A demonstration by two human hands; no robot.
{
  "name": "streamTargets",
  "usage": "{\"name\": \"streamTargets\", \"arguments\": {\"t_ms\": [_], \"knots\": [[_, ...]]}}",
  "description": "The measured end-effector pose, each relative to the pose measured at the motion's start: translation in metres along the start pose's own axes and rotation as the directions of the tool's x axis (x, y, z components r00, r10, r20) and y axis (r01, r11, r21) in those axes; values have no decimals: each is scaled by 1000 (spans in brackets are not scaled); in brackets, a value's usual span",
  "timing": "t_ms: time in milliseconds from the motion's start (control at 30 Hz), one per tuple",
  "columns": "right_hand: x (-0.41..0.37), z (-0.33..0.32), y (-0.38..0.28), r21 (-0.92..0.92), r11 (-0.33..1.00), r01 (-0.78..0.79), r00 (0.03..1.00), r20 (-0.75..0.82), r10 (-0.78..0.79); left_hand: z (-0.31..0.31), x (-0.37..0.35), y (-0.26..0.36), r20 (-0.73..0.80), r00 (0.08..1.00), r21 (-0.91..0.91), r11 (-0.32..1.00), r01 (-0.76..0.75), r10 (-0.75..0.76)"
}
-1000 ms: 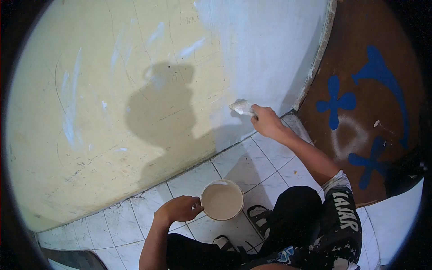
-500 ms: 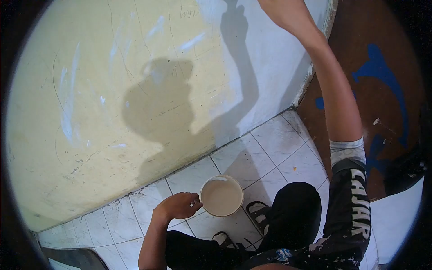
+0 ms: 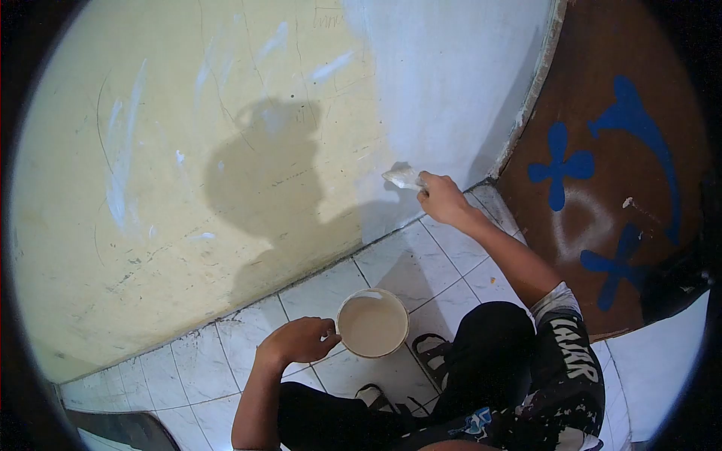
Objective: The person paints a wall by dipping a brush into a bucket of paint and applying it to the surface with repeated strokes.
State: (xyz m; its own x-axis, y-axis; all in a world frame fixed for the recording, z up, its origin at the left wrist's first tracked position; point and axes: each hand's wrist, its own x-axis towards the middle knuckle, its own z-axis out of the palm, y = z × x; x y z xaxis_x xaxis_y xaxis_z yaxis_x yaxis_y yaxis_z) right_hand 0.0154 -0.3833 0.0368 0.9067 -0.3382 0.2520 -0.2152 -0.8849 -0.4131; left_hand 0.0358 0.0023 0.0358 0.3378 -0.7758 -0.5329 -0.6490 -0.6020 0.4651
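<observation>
A paintbrush (image 3: pixel 404 177) smeared with white paint is gripped in my right hand (image 3: pixel 444 199). Its bristles point left, close to the lower part of the wall, where white paint (image 3: pixel 451 83) borders bare yellow wall (image 3: pixel 173 255). My left hand (image 3: pixel 301 340) is closed at the left rim of a round tub (image 3: pixel 373 323), holding it over the floor between my knees. Inside the tub is off-white paint, with a whiter smear at the far rim.
White floor tiles (image 3: pixel 320 282) run along the foot of the wall. On the right stands a brown panel (image 3: pixel 526 199) with blue painted shapes. A dark curved object (image 3: pixel 128 428) lies at the lower left. My sandalled feet (image 3: pixel 432 353) are under the tub.
My right hand has come down from the top of the view to the lower wall, bringing the paintbrush into sight. The left hand and tub have hardly moved.
</observation>
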Motion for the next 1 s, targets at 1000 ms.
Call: {"name": "streamTargets", "arguments": {"t_ms": [1000], "knots": [[-19,81,40,-8,998,-66,998,3,66,5,9,-5,2,1000,23,1000,12,-12]]}}
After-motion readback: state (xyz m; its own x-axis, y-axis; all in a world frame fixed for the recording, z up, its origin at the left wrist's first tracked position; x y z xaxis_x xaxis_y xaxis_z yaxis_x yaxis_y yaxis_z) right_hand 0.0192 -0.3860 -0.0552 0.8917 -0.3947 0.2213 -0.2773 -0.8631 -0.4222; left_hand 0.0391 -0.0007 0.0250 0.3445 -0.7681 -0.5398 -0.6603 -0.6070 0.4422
